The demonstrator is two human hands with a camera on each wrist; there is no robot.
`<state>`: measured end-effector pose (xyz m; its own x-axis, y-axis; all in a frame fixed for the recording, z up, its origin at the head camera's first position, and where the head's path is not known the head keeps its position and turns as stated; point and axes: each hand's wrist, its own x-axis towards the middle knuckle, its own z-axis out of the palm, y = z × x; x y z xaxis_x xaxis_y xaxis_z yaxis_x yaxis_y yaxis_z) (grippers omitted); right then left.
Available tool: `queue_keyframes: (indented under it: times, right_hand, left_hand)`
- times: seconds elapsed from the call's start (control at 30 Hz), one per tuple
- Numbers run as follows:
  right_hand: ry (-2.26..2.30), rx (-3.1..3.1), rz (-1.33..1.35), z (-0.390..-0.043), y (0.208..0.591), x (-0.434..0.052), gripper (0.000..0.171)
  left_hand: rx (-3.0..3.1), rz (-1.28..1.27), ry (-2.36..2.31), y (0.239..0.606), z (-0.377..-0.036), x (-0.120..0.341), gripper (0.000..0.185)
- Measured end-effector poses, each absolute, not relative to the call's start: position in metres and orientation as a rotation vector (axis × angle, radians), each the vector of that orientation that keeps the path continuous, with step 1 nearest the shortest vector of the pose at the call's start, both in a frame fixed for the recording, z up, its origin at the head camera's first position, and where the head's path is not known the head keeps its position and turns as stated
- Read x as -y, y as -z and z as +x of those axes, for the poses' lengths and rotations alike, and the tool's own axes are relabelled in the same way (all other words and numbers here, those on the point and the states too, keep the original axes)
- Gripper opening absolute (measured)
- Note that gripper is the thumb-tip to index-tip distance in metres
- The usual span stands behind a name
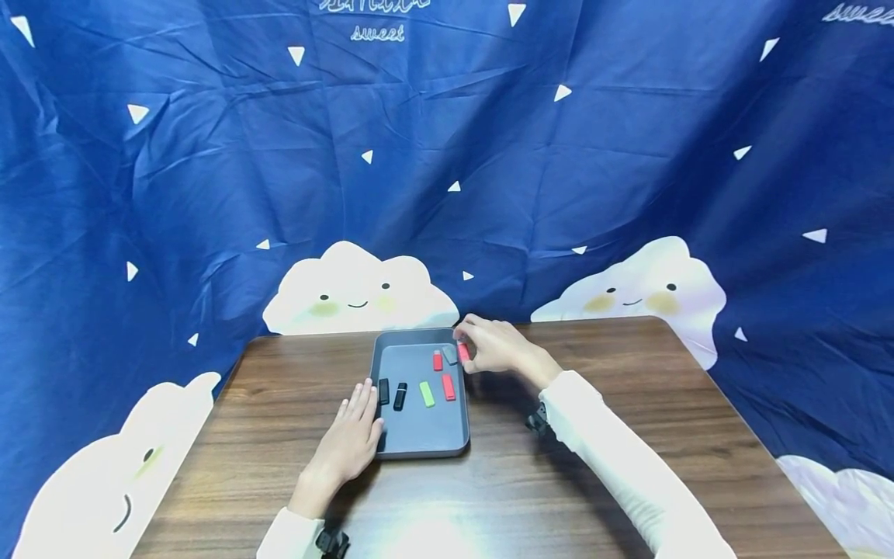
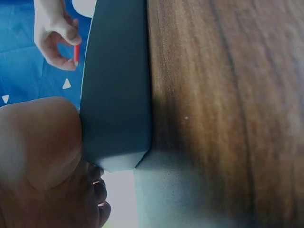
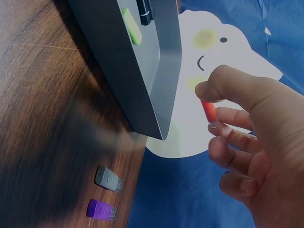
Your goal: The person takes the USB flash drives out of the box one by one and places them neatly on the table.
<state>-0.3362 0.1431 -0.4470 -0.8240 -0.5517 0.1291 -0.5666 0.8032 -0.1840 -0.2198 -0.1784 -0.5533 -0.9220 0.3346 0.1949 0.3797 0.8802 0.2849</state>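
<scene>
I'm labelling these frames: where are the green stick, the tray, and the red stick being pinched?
green stick (image 1: 427,394): head view, middle of its body.
tray (image 1: 419,435): head view, bare floor near its front wall.
red stick (image 3: 208,110): right wrist view, red body below the right hand's (image 3: 256,142) thumb.

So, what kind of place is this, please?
Probably a staged recording setup, not a lived-in room: a blue cloud-print cloth backdrop hangs behind a wooden table, where a grey tray holds small USB-stick-like items, one red pinched by the right hand.

left hand (image 1: 351,439) lies flat, fingers straight; right hand (image 1: 493,346) is raised, fingertips pinched.
</scene>
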Motion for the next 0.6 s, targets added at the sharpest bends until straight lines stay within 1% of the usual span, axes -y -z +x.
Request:
queue_keyframes:
  times: [0.43, 0.6]
  right_hand:
    - [-0.359, 2.894, 0.871, -0.333, 0.449, -0.161, 0.047]
    - [-0.381, 2.882, 0.851, -0.332, 0.447, -0.171, 0.047]
  left_hand:
    - [2.913, -0.539, 0.435, 0.557, -0.222, 0.18, 0.06]
    - [2.933, -0.533, 0.48, 0.548, -0.217, 0.176, 0.059]
